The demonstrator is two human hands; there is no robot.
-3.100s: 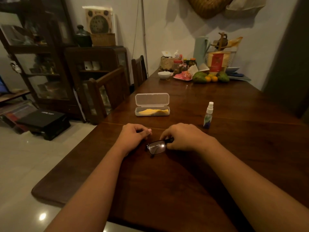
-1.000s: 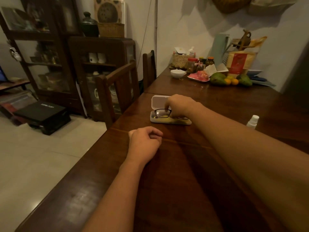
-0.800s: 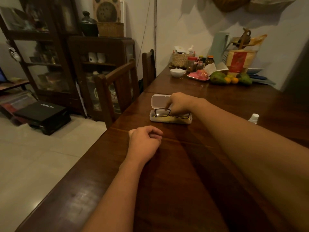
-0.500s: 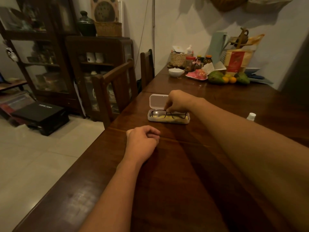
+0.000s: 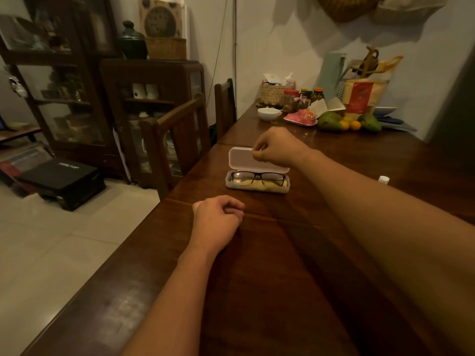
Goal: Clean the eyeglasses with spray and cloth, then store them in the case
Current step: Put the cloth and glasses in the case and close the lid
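A long dark wooden table [image 5: 282,253] runs away from the person seated at it, both bare forearms stretched over the top. The left hand [image 5: 218,219] rests on the wood with its fingers curled into a fist, holding nothing. At one o'clock from that fist sits a translucent white plastic case [image 5: 257,189], open, its lid [image 5: 243,159] raised at the far side. Dark-framed eyeglasses [image 5: 258,176] lie folded inside the case on a yellow cloth [image 5: 253,183]. The right hand [image 5: 276,147] is at twelve o'clock of the case, fingers bent, thumb and fingertips pinching the lid's upper edge. At three o'clock of the case, only the white cap of a small spray bottle [image 5: 383,179] shows behind the right forearm. Green and orange fruit [image 5: 330,122] sits at the table's far end.
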